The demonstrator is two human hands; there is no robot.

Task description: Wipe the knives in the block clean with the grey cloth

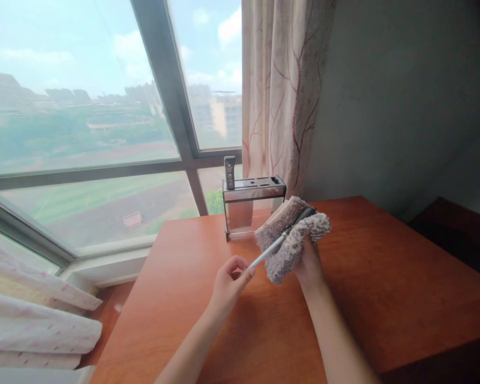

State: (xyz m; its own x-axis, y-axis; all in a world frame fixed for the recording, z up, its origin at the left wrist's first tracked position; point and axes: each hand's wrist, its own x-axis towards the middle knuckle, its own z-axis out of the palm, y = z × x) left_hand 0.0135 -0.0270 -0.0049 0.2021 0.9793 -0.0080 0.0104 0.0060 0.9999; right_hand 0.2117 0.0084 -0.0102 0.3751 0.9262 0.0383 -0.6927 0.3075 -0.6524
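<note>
Here, above the orange table (pixel 384 298), in front of the steel knife block (pixel 253 205): right hand (pixel 310 264) gripping a grey fluffy cloth (pixel 288 240) wrapped around a knife (pixel 282 240); left hand (pixel 228 282) pinching the knife's pale tip. One dark handle (pixel 229 172) stands in the block.

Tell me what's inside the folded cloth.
A slim metal rod runs through the cloth, its dark end poking out top. The left hand pinches its tip. The wrapped middle is hidden.
</note>
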